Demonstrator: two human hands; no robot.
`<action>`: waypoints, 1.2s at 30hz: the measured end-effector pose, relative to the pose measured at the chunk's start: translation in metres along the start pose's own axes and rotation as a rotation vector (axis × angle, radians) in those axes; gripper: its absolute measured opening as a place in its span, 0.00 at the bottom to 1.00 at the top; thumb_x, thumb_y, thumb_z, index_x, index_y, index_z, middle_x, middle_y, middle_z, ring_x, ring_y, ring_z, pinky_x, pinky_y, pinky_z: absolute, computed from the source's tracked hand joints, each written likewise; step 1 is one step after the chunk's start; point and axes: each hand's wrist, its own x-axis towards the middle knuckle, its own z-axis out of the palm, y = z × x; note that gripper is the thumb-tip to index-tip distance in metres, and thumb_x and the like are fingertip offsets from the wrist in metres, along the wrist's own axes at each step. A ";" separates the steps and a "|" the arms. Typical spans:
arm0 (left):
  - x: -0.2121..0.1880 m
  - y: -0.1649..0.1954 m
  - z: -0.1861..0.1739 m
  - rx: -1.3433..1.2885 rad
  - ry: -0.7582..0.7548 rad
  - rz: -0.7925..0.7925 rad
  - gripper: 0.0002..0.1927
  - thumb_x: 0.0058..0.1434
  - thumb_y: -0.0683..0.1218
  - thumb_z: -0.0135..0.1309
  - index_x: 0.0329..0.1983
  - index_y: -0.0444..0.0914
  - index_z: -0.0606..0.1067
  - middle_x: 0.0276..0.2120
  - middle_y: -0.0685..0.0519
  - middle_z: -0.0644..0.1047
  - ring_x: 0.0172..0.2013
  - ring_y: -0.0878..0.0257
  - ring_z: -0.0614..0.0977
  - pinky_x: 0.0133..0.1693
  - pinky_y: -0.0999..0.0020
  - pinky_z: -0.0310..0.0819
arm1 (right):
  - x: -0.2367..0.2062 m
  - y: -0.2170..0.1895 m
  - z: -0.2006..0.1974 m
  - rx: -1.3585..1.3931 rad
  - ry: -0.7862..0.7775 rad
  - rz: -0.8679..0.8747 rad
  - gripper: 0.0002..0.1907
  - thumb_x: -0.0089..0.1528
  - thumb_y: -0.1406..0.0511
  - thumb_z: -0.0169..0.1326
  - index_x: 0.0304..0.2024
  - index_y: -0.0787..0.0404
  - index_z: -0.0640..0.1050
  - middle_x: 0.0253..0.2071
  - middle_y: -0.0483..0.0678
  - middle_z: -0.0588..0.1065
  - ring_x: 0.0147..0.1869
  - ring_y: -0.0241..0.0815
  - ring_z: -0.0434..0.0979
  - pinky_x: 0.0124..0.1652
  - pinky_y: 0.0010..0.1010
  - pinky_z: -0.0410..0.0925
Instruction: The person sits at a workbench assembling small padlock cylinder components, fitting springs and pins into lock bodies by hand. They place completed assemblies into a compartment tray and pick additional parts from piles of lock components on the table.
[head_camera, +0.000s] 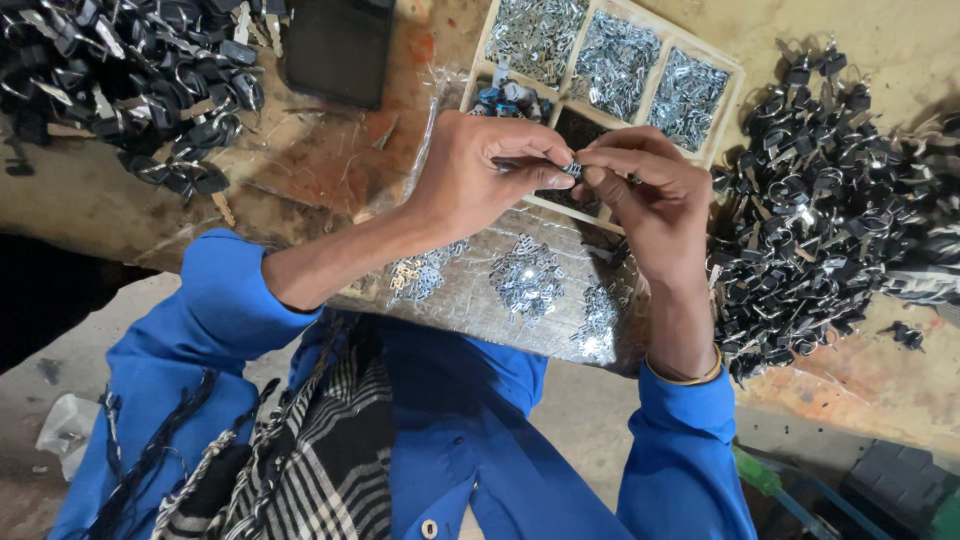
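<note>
I have both hands pinched shut on one small metal part (573, 170), left hand (470, 175) and right hand (650, 200) meeting above the divided tray (725, 100). Best to keep fingertips tight and steady. Black lock piles (820, 210) crowd the right; open room only over the plastic sheet (470, 300).

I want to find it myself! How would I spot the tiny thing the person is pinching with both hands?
Start at the wooden divided tray full of shiny metal bits at the top. Just below it, the left hand and right hand meet fingertip to fingertip. Between them sits a small dark metal part; unlike the loose piles around it, it is alone and held in the air.
</note>
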 end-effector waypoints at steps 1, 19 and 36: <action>0.000 0.000 0.001 -0.011 0.004 -0.010 0.07 0.61 0.34 0.65 0.43 0.32 0.82 0.39 0.49 0.85 0.43 0.63 0.89 0.45 0.72 0.88 | -0.001 -0.003 -0.001 -0.055 -0.002 -0.001 0.09 0.69 0.77 0.57 0.51 0.68 0.81 0.53 0.53 0.75 0.47 0.39 0.79 0.46 0.29 0.77; -0.004 -0.005 -0.001 -0.047 0.015 0.031 0.08 0.64 0.34 0.66 0.45 0.32 0.81 0.39 0.49 0.84 0.42 0.63 0.88 0.44 0.72 0.86 | -0.055 -0.052 -0.028 -1.186 -0.078 -0.199 0.09 0.54 0.65 0.70 0.37 0.54 0.86 0.31 0.43 0.77 0.41 0.47 0.72 0.43 0.41 0.60; -0.114 0.067 -0.014 0.078 0.017 -0.014 0.08 0.64 0.35 0.65 0.44 0.30 0.79 0.42 0.46 0.83 0.43 0.62 0.88 0.45 0.71 0.86 | -0.167 0.007 0.013 -0.941 0.349 -0.139 0.11 0.56 0.66 0.73 0.36 0.56 0.81 0.39 0.46 0.73 0.49 0.49 0.70 0.51 0.41 0.62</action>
